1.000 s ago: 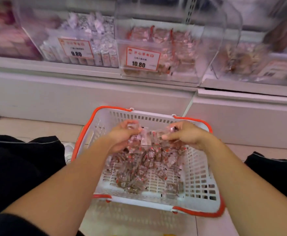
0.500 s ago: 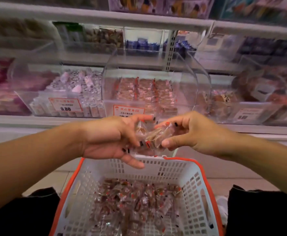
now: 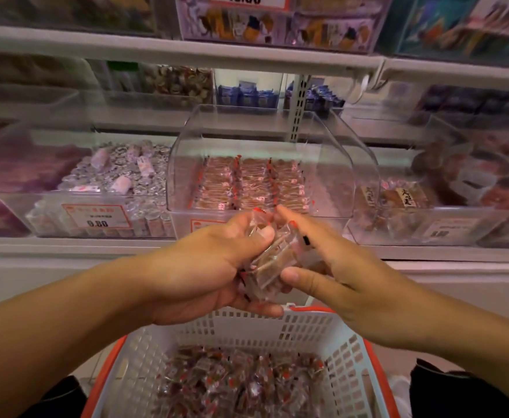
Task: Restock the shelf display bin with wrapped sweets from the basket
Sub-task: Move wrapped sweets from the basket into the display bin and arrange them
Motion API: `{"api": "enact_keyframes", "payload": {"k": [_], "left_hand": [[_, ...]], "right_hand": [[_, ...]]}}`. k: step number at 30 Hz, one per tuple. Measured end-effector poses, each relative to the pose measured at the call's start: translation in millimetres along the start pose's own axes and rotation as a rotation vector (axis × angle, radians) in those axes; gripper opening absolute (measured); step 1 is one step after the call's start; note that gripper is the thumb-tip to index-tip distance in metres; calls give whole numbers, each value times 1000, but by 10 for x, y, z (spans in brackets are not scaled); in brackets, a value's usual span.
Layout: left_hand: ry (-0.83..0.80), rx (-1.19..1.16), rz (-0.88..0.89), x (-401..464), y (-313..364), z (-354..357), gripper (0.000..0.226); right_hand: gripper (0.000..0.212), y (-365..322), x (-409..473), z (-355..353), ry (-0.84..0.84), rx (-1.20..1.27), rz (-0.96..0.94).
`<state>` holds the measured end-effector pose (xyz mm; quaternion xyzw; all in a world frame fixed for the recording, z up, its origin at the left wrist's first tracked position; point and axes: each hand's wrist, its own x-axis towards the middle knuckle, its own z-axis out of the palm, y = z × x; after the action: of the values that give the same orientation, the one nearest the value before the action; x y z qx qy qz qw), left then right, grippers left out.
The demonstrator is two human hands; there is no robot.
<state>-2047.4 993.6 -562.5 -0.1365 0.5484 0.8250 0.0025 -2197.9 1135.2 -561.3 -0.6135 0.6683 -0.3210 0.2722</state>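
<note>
Holding handful of wrapped sweets mid-frame: left hand and right hand both gripping bundle, above basket, before display bin. Advising: lifting over front lip, releasing low, aligning with rows.

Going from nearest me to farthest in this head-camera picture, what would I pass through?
Basket of loose wrapped sweets → basket's far rim → bundle of sweets held by both hands → clear display bin with neat rows → upper shelf edge.
</note>
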Motion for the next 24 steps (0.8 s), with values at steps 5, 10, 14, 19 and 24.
{"api": "enact_keyframes", "payload": {"k": [5, 10, 14, 19, 24], "left_hand": [[121, 161, 77, 28, -92, 101, 48], [287, 118, 46, 49, -53, 124, 68], [294, -74, 67, 17, 30, 113, 80], [462, 12, 231, -12, -34, 257, 49], [591, 513, 454, 140, 152, 220, 5]], "right_hand": [[79, 4, -28, 102, 48, 79, -5], [45, -62, -9, 47, 125, 181, -31], [37, -89, 7, 57, 203, 206, -25], [42, -167, 60, 74, 296, 18, -94], [35, -394, 269, -294, 272, -338, -173]]}}
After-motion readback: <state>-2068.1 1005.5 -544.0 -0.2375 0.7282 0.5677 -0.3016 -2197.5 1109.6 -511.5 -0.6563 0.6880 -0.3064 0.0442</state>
